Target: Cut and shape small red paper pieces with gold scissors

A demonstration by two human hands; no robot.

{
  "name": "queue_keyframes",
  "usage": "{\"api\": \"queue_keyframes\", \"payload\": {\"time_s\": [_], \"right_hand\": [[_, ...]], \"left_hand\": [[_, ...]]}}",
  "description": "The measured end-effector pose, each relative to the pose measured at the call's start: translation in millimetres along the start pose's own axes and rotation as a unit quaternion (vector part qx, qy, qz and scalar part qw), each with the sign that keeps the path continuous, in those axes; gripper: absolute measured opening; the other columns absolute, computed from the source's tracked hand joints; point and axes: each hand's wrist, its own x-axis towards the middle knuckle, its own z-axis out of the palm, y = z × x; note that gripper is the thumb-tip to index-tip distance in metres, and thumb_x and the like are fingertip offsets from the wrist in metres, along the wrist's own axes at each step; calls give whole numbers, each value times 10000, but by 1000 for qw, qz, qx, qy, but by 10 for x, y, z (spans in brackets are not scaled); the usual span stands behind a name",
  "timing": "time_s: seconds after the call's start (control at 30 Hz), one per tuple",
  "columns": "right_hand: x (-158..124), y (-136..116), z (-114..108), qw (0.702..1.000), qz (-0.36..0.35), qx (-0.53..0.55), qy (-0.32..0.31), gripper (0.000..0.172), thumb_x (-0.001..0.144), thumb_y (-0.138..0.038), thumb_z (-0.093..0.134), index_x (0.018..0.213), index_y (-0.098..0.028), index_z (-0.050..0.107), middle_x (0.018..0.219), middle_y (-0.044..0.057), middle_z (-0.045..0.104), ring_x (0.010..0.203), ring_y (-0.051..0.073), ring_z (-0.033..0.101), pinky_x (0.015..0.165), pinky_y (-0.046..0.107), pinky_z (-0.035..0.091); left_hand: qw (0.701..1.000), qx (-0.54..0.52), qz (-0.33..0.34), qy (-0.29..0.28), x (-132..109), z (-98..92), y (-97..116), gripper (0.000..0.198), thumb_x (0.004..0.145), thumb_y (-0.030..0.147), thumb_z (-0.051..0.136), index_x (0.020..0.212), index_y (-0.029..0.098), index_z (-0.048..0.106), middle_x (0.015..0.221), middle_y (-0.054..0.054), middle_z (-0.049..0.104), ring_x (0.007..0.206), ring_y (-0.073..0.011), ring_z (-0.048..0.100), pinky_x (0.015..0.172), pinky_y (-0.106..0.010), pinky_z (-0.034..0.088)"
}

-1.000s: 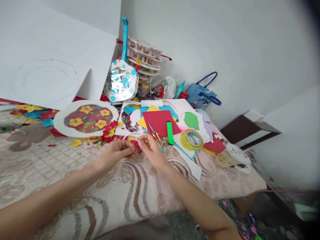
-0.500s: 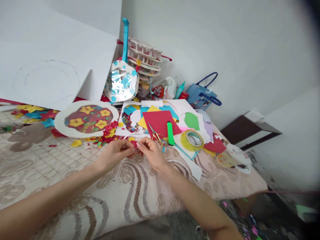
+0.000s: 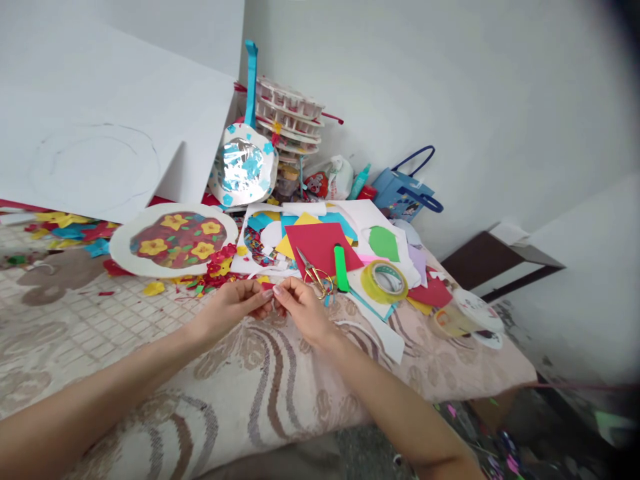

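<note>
Above the patterned cloth, my left hand point(image 3: 243, 300) and my right hand point(image 3: 303, 305) meet with their fingertips pinched together. Between them shows a small piece of red paper point(image 3: 267, 286), mostly covered by the fingers. Just beyond my right hand lie gold-handled scissors point(image 3: 315, 273), resting partly on a red paper sheet point(image 3: 320, 243). A green cutter point(image 3: 341, 268) lies beside the scissors. Left of the hands is a pile of red and yellow paper flowers point(image 3: 220, 260). Behind it rests a white oval frame point(image 3: 123, 243) with yellow flowers on a clear panel.
A roll of yellowish tape point(image 3: 367, 283) lies on paper at right. At the back stand a blue-and-white paper fan shape point(image 3: 245, 163), a tiered white stand point(image 3: 290, 110) and a blue bag point(image 3: 403, 190). A large white board point(image 3: 100, 80) leans at left. The cloth's edge point(image 3: 450, 397) drops off at right.
The fingers have shifted slightly around the red paper, and less of it shows now. Both hands stay in nearly the same place.
</note>
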Motion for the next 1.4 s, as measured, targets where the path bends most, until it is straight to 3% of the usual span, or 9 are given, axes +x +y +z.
{"api": "queue_keyframes", "payload": {"time_s": [0.13, 0.33, 0.5, 0.67, 0.77, 0.93, 1.07, 1.27, 1.4], "right_hand": [[-1, -72, -10, 999, -6, 41, -14, 250, 851, -435, 483, 800, -196, 534, 646, -17, 512, 546, 100, 470, 509, 228, 390], [7, -172, -79, 994, -96, -35, -46, 148, 786, -324, 613, 883, -216, 581, 836, 8, 564, 732, 120, 537, 641, 243, 442], [-2, -169, -79, 974, -195, -113, -2, 65, 793, -266, 612, 803, -203, 604, 814, 22, 566, 779, 141, 550, 696, 280, 454], [-46, -206, -78, 947, -269, -172, 24, 68, 803, -266, 597, 764, -212, 611, 780, 26, 590, 784, 160, 558, 741, 320, 449], [-70, -253, -75, 949, -248, -193, 26, 95, 829, -275, 554, 763, -218, 590, 799, 32, 582, 814, 169, 547, 757, 327, 435], [-40, -251, -87, 965, -156, -209, 11, 151, 850, -309, 497, 749, -199, 524, 787, 27, 519, 744, 149, 497, 636, 269, 407], [-1, -179, -108, 976, -105, -190, 4, 182, 842, -346, 503, 752, -188, 511, 722, 6, 497, 650, 123, 467, 565, 236, 378], [2, -133, -110, 982, -82, -168, -2, 197, 848, -360, 495, 764, -186, 534, 682, -9, 503, 598, 110, 461, 545, 231, 374], [-9, -189, -119, 981, -100, -165, -10, 186, 887, -324, 423, 859, -201, 560, 752, 11, 535, 625, 118, 495, 564, 239, 406]], "left_hand": [[996, -83, -33, -14, -7, -8, 15, 233, 742, 343, 644, 673, 139, 557, 638, 7, 588, 568, -79, 494, 565, -192, 403], [965, -218, -126, -77, -32, -15, 50, 182, 738, 268, 668, 699, 121, 567, 616, 23, 529, 523, -55, 457, 530, -181, 398], [935, -276, -198, -103, -51, -9, 64, 160, 722, 227, 685, 725, 115, 572, 597, 30, 516, 518, -51, 461, 515, -167, 404], [929, -277, -217, -112, -86, 29, 89, 175, 695, 254, 699, 680, 116, 592, 580, 30, 533, 499, -53, 464, 504, -171, 402], [948, -234, -187, -110, -95, 56, 80, 198, 732, 325, 655, 728, 130, 624, 653, 1, 589, 561, -86, 514, 538, -201, 420], [997, -70, -39, -17, -35, 51, 39, 225, 731, 391, 634, 780, 172, 612, 722, -1, 599, 685, -130, 548, 635, -244, 455], [998, 62, 29, -6, 14, 8, 24, 253, 733, 415, 617, 742, 163, 618, 635, 8, 583, 604, -119, 522, 592, -231, 429], [996, 80, 21, -19, 22, -9, 35, 252, 718, 403, 635, 722, 151, 636, 643, -9, 611, 595, -124, 522, 576, -232, 413], [998, -48, -33, -4, 15, -22, 17, 214, 715, 360, 659, 714, 149, 619, 672, -18, 629, 614, -115, 546, 617, -229, 423]]}}
